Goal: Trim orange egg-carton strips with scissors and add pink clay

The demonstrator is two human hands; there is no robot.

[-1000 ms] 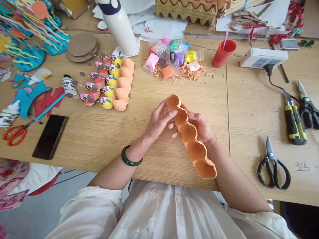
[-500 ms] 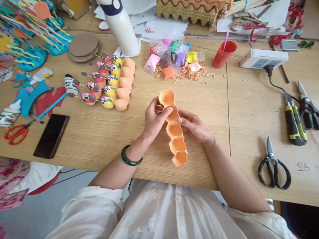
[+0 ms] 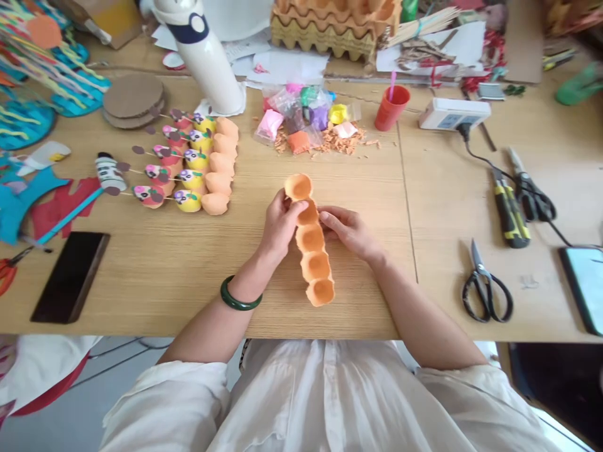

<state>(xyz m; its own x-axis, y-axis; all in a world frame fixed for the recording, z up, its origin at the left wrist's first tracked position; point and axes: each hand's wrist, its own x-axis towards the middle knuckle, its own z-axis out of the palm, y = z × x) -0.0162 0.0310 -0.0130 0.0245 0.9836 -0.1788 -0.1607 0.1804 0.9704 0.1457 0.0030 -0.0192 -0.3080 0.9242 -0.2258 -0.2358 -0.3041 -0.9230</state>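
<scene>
An orange egg carton strip (image 3: 311, 238) with several cups is held over the table, its hollows facing up and its torn rims showing. My left hand (image 3: 279, 227) grips it near the far end, the thumb pressed inside the second cup and the fingers hidden beneath. At the strip's right edge, my right hand (image 3: 351, 232) pinches with thumb and fingers, its fingertips partly hidden. To the left stand rows of egg carton cups: plain orange ones (image 3: 220, 163), yellow decorated ones (image 3: 191, 179) and red decorated ones (image 3: 157, 172) with brown pieces on thin sticks.
Bagged coloured clay (image 3: 299, 116) and orange shreds (image 3: 339, 141) lie beyond my hands. A white bottle (image 3: 205, 63), a red cup (image 3: 392, 108) and a power strip (image 3: 453, 114) stand farther back. Scissors (image 3: 485, 285) lie right, a phone (image 3: 70, 276) left.
The whole view has shifted, so most things sit farther left and a light-screened device shows at the right. The strip's near end has tipped slightly; both hands keep their places on it.
</scene>
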